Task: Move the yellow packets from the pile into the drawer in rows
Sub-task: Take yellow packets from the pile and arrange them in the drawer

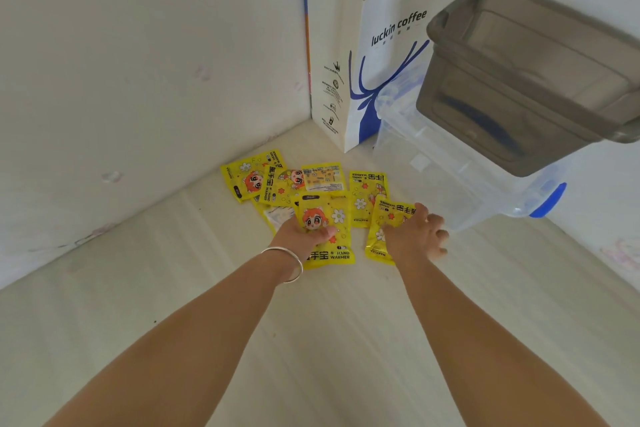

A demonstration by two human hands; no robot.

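Both hands are reaching forward onto the pile of yellow packets (pixel 304 198), well apart from each other. The left hand (pixel 299 234), with a silver bangle (pixel 287 262) round its wrist, is lying over the lower part of the nearest packet (pixel 327 229), its thumb pressing across the front of the wrapper beneath the cartoon face; the fingers are hidden under or behind the packet, so whether they are curling round it cannot be told. The right hand (pixel 414 239) is resting on another packet (pixel 386 225) at the right edge of the pile, fingers loosely spread and bent, the knuckles turned up; this packet is sitting tilted under the palm, and it is unclear whether the hand is gripping it or only touching it.

The other packets are lying spread on the pale floor (pixel 329 340) just beyond the hands, some overlapping, one showing its printed back, near the corner of two white walls.

Right of the pile, a clear plastic bin (pixel 450 177) with a blue latch (pixel 549 199) is standing on the floor; its contents cannot be made out. A grey translucent drawer (pixel 530 80) is sitting above it, with something dark and bluish showing dimly through its side. A white and blue Luckin Coffee paper bag (pixel 377 55) is standing upright in the corner behind the bin.
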